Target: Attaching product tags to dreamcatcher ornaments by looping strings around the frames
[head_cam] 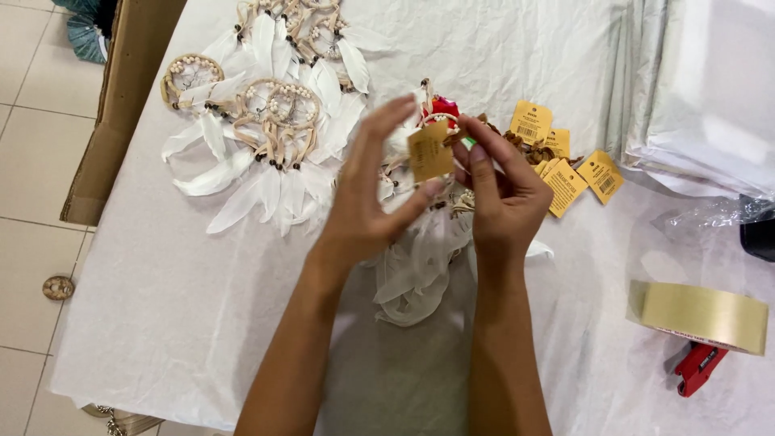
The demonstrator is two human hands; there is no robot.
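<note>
My left hand (365,198) pinches a small brown paper tag (429,152) between thumb and fingers. My right hand (504,194) holds the same tag from the other side, along with a cord and a white-feathered dreamcatcher (416,270) that hangs below both hands. A red piece (444,106) shows just above the tag. Both hands are raised over the white-covered table (186,315).
A pile of white feathered dreamcatchers (266,113) lies at the upper left. Several yellow tags (565,161) lie to the right of my hands. A large roll of tape (698,315) with a red dispenser (698,367) sits at the right. Folded white plastic (702,89) lies at the upper right; cardboard (121,105) leans at the left.
</note>
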